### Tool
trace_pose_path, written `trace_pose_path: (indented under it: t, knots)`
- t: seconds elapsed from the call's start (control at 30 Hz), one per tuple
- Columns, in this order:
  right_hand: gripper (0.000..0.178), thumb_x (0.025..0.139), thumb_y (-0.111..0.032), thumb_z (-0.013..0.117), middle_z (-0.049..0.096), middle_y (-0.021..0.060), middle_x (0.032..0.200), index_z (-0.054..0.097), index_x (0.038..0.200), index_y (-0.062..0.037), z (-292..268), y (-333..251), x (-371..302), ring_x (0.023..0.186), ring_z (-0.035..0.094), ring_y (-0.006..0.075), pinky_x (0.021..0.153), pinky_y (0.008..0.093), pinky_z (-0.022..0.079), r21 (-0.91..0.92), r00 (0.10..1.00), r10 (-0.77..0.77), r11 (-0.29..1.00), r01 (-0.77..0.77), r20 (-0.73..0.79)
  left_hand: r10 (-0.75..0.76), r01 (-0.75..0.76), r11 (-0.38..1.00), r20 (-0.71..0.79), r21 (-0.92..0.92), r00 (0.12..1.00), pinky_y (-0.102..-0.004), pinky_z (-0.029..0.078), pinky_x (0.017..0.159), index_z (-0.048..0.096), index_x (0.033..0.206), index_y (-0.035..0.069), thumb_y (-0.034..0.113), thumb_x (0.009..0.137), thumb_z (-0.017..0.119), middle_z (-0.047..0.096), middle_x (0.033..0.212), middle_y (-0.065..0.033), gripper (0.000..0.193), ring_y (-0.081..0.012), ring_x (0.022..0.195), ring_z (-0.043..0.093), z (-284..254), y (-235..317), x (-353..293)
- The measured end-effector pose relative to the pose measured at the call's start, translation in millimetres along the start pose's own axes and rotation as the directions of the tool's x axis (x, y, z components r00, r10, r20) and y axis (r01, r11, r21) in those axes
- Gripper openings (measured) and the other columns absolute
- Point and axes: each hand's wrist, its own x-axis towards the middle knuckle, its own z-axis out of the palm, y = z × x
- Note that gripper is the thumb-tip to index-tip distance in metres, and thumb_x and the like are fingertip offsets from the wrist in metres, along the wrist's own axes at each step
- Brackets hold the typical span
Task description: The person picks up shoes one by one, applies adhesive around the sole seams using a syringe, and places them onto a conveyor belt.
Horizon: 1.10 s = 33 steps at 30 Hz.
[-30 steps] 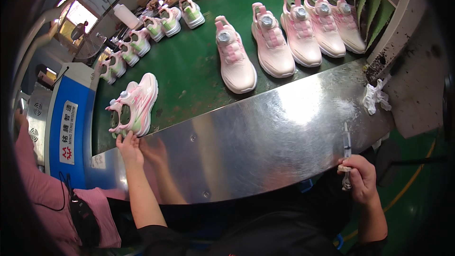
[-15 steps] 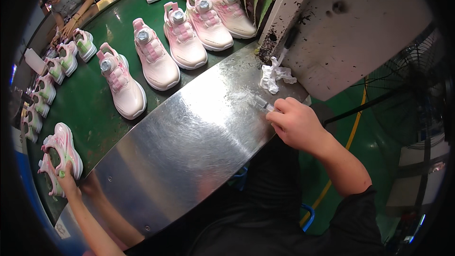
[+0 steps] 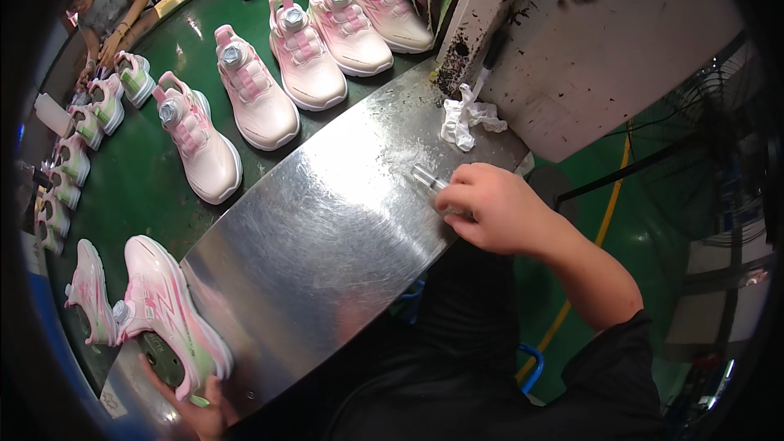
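At the lower left my left hand [image 3: 198, 410] is closed on the heel end of a pink and white sneaker [image 3: 163, 290], which is tilted over the metal edge. Beside it on the green surface lies another pink sneaker [image 3: 88, 290], apart from the hand. My right hand [image 3: 498, 208] is closed around a clear syringe-like tube [image 3: 425, 180], its end just over the metal ledge [image 3: 327, 261]. Whitish smears [image 3: 408, 155] mark the metal near the tube. A crumpled white tissue [image 3: 459, 124] lies beyond that hand.
Several pale pink sneakers with dials [image 3: 257, 102] stand along the green belt [image 3: 122, 196]; more sneakers [image 3: 73, 159] line its far left side. A scuffed white panel [image 3: 604, 57] rises at right, with a fan [image 3: 710, 155] beyond. Another person [image 3: 114, 8] sits at the far left.
My left hand has drawn one sneaker toward me and onto the metal edge, away from the other. My right hand has shifted slightly left with the clear tube.
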Motion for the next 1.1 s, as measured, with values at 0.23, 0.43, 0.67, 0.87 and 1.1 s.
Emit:
trace_pose_path:
  t: [0.23,0.43,0.67,0.87,1.1]
  knots:
    - [0.015,0.079,-0.016,0.062,0.064,0.0077,0.080,0.066,0.091,-0.0083,-6.2,7.8,0.8,0.069,0.063,0.0213,0.065,0.0326,0.050,0.384,0.966,0.165,0.894,-0.232,0.198,-0.346,0.300,0.517,0.124,-0.802,0.930,-0.0413,0.031,0.108,0.024,0.144,0.003,0.016,0.087,0.053,0.037,0.140,-0.0165,0.064,-0.0285,0.128,0.040,-23.5,-40.8,53.3]
    - [0.015,0.087,-0.011,0.057,0.063,0.0052,0.082,0.065,0.096,-0.0005,2.3,12.9,-35.6,0.072,0.061,0.0121,0.064,0.0251,0.048,0.857,0.934,0.163,0.371,-0.357,0.318,-0.423,0.614,0.582,0.446,-0.533,0.789,-0.0346,0.050,0.081,0.053,0.111,0.000,0.020,0.091,0.051,0.059,0.101,-0.0101,0.028,-0.0209,0.090,0.060,3.0,-143.7,136.6]
    - [0.087,0.056,-0.021,0.091,0.055,0.0116,0.118,0.044,0.126,-0.0007,-9.3,-11.4,-65.1,0.104,0.061,0.0224,0.086,0.0312,0.051,0.968,0.971,0.056,0.078,-0.238,0.234,-0.404,0.532,0.560,0.351,-0.635,0.845,-0.0313,0.050,0.078,0.043,0.113,0.002,0.029,0.083,0.065,0.053,0.100,-0.0084,0.047,-0.0151,0.088,0.056,37.9,8.8,150.7]
    - [0.082,0.060,-0.017,0.090,0.059,0.0139,0.114,0.045,0.126,0.0000,-22.4,-47.9,-42.0,0.092,0.063,0.0174,0.080,0.0292,0.052,0.987,0.977,-0.141,0.005,-0.159,0.158,-0.213,0.394,0.045,0.376,-0.918,0.902,-0.0377,0.053,0.083,0.044,0.125,-0.002,0.026,0.078,0.058,0.059,0.109,-0.0175,0.056,-0.0264,0.095,0.063,57.4,70.5,121.9]
    - [0.084,0.068,-0.036,0.084,0.058,0.0180,0.114,0.040,0.127,0.0067,-20.1,-90.6,-5.2,0.099,0.059,0.0200,0.082,0.0286,0.047,0.952,0.952,-0.285,-0.306,0.018,-0.110,0.002,0.475,-0.062,0.476,-0.878,0.879,-0.0410,0.051,0.089,0.047,0.124,-0.003,0.019,0.070,0.072,0.060,0.113,-0.0176,0.064,-0.0279,0.101,0.062,82.4,64.1,104.5]
